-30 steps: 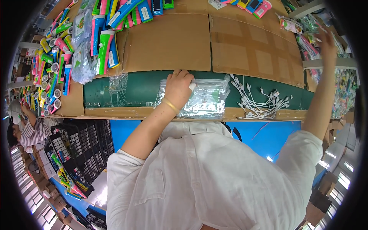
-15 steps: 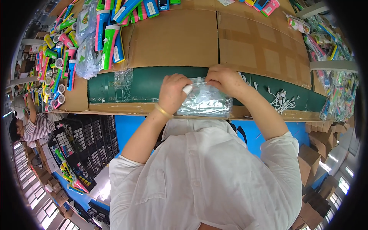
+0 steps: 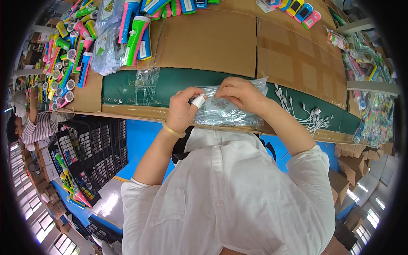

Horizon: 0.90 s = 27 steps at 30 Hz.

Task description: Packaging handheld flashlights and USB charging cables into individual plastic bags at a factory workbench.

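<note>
Clear, flat plastic bags (image 3: 231, 114) lie stacked on the green counter (image 3: 178, 80), between and partly beneath both grips: bare left hand (image 3: 180, 109) curled at the upper-left corner, bare right hand (image 3: 245, 94) bent over the upper edge, firm pinch or not, I can't tell! Light fingertips parting one layer, I'd judge, would serve best here.

No text is legible: the white rectangular label (image 3: 127, 51) on the green-and-pink plastic flashlight (image 3: 137, 38) (upper left), the white paper slip (image 3: 265, 5) (top, right of centre) and the coloured print (image 3: 220, 103) on the clear plastic bags (image 3: 238, 114) (centre) are unreadably small.
</note>
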Motion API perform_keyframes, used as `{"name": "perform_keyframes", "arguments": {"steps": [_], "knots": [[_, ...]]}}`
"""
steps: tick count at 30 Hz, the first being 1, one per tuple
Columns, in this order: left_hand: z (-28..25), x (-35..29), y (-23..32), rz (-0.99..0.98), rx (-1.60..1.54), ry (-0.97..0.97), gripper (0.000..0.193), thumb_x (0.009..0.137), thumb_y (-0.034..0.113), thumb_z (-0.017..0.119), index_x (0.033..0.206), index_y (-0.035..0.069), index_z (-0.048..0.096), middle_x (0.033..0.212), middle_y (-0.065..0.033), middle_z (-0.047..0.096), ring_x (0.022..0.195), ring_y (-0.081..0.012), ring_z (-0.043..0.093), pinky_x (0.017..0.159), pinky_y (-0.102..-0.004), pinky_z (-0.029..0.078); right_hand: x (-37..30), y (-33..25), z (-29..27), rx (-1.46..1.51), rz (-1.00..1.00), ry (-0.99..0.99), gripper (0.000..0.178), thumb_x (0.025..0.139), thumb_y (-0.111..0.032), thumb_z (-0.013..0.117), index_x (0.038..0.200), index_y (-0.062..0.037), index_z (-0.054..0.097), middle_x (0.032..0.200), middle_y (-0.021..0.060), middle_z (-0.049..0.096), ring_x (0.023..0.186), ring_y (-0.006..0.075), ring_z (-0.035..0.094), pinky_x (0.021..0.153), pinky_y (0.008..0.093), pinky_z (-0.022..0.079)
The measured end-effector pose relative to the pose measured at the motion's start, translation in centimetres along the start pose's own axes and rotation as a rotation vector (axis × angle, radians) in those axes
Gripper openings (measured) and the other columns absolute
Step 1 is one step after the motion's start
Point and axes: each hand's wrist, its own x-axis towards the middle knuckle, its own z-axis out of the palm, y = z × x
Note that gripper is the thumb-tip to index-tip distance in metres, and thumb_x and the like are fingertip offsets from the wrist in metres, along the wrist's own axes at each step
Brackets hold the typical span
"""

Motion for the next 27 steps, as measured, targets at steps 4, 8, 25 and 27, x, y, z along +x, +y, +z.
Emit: {"name": "perform_keyframes", "arguments": {"steps": [4,8,25,27], "knots": [[-0.5,-0.5,-0.4,-0.057,-0.072,0.004,0.013,0.084,0.003,0.074,0.097,0.003,0.070,0.086,-0.0114,0.074,0.079,-0.0237,0.070,0.077,-0.0333,0.052,1.0,-1.2,-0.2,0.004,0.071,-0.028,0.028,0.084,0.001,0.072,0.109,-0.0123,0.070,0.091,0.0086,0.063,0.086,0.0291,0.063,0.073,0.0395,0.052],[-0.7,-0.6,-0.6,-0.044,-0.129,0.017,0.014,0.085,0.000,0.073,0.098,0.001,0.070,0.088,-0.0108,0.074,0.082,-0.0198,0.071,0.074,-0.0301,0.054,1.2,-0.8,-0.1,-0.025,0.029,-0.053,0.028,0.084,0.000,0.072,0.109,-0.0122,0.070,0.093,0.0090,0.064,0.086,0.0292,0.064,0.073,0.0389,0.052],[0.0,0.2,-1.7,0.567,0.380,-0.130,0.019,0.077,0.005,0.061,0.095,0.010,0.066,0.091,-0.0063,0.060,0.087,-0.0269,0.063,0.083,-0.0380,0.050,15.3,2.4,1.1,0.072,0.351,-0.033,0.042,0.090,-0.032,0.075,0.114,0.0002,0.066,0.091,0.0097,0.068,0.078,0.0178,0.067,0.070,0.0331,0.054],[0.4,0.3,-1.7,0.553,0.394,-0.143,0.017,0.080,0.008,0.060,0.096,0.008,0.064,0.093,-0.0073,0.059,0.088,-0.0270,0.063,0.083,-0.0377,0.050,21.3,1.1,3.0,0.291,0.560,0.026,0.063,0.087,-0.044,0.076,0.121,0.0074,0.061,0.094,0.0110,0.069,0.071,0.0192,0.067,0.067,0.0318,0.055]]}}
